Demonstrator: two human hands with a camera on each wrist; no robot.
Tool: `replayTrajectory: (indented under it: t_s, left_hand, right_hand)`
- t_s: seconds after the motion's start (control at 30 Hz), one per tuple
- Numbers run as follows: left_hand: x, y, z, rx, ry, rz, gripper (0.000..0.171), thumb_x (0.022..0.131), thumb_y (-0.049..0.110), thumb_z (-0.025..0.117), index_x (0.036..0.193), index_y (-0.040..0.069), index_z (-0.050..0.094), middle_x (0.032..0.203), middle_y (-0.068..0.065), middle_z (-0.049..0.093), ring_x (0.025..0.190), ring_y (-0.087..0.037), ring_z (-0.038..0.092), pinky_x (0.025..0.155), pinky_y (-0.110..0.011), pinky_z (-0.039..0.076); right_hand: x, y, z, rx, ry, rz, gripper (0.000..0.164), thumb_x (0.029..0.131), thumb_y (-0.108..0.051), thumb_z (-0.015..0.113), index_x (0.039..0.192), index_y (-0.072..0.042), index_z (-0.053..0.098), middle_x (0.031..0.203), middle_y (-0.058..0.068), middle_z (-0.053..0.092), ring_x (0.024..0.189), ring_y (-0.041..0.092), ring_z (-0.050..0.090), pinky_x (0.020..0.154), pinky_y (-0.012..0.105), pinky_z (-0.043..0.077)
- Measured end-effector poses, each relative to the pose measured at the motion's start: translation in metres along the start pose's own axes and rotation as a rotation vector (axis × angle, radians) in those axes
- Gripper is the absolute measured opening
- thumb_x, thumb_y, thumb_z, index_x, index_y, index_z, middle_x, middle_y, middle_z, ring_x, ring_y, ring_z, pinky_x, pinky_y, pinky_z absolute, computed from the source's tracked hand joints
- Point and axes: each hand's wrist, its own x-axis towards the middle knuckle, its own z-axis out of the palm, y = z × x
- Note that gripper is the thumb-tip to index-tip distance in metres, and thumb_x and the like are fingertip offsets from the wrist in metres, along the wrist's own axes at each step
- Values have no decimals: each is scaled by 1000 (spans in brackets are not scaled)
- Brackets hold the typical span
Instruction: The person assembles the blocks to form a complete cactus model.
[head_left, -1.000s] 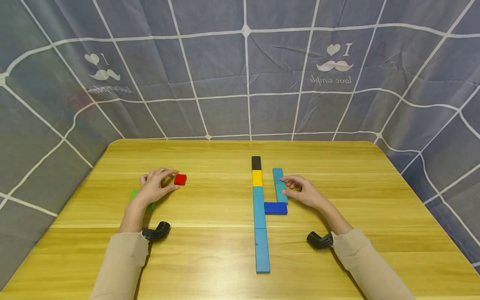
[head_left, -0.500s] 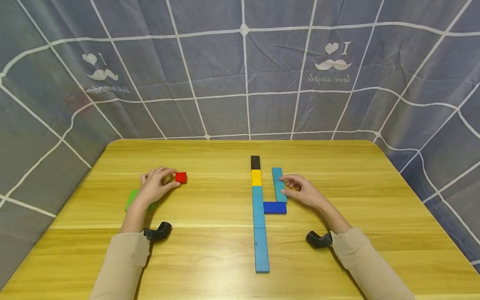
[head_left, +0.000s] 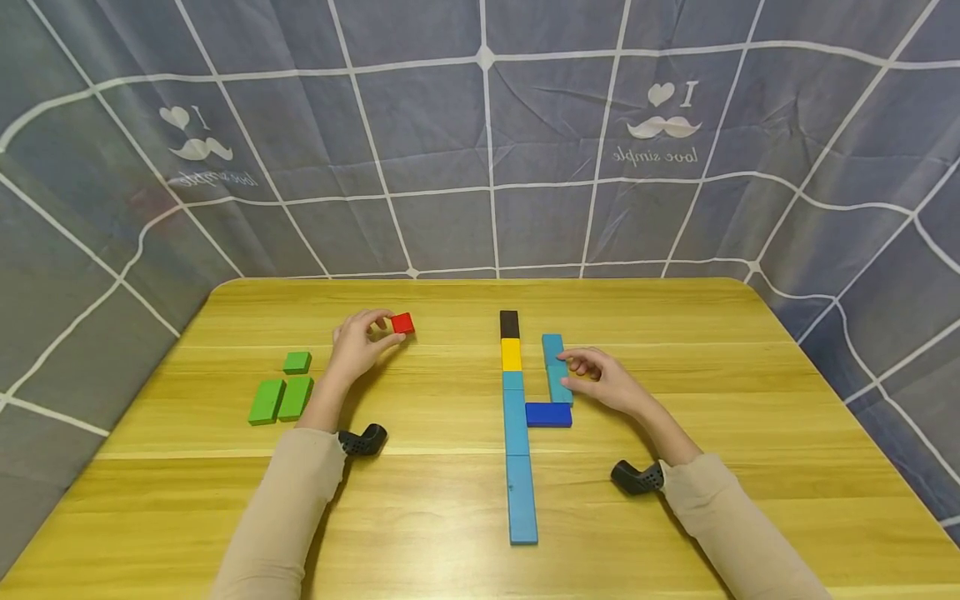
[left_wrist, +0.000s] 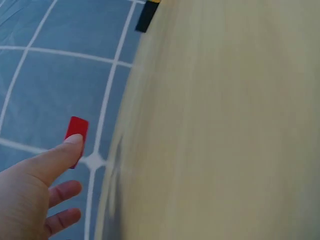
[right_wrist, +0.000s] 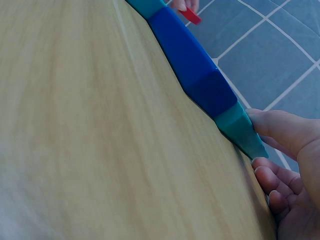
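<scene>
My left hand (head_left: 358, 343) pinches a small red block (head_left: 402, 323) between thumb and fingers above the left part of the table. The left wrist view shows the thumb lying across this block. My right hand (head_left: 611, 383) rests beside two light blue blocks (head_left: 552, 347) laid end to end, loosely curled, its thumb and index fingertips at their right side. A dark blue block (head_left: 548, 415) lies crosswise at their near end. It meets a long row made of light blue blocks (head_left: 522, 500), a yellow block (head_left: 512, 355) and a black block (head_left: 509, 324) at the far end.
Several green blocks (head_left: 266, 402) lie on the left of the wooden table (head_left: 420, 517), left of my left forearm. Black wrist devices (head_left: 363, 440) stick out at both cuffs. A grey curtain (head_left: 427, 150) with white lines hangs behind the table.
The left hand has lifted the red block and carried it right and toward the far edge, uncovering the green blocks. The right hand has stayed in place.
</scene>
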Motion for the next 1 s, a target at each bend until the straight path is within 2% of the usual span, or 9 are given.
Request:
replayTrajectory:
  t_s: [0.23,0.47,0.7,1.0]
  left_hand:
    - [22,19,31,-42,1,-45,39,80,26,71,112,7,61,92,-11,59,85,-27,51,84,-46,24]
    - [37,32,56,-61,-19,-88,38,79,26,72,110,6,62,91,-12,61,89,-28,54,82,-45,26]
    - [51,45,73,-39,-44,-121,38,79,29,72,109,7,63,91,-11,61,92,-28,53,86,-45,26]
    - [64,57,92,-7,-81,-154,41,80,32,70,113,9,61,95,-9,59,96,-27,48,89,-43,24]
  right_hand:
    - [0,-4,-1,-4,2,18,37,85,-1,60,120,11,51,95,23,48,82,30,41,70,25,34]
    - [0,-4,-2,-10,-7,22,37,85,-1,60,120,11,51,95,24,48,82,28,41,71,26,34]
    - [6,32,1,-4,12,8,38,85,-7,64,120,2,55,95,16,50,81,23,42,70,25,35]
    - [7,36,-3,14,2,1,38,85,-16,65,120,-4,56,94,9,50,81,22,42,70,25,35]
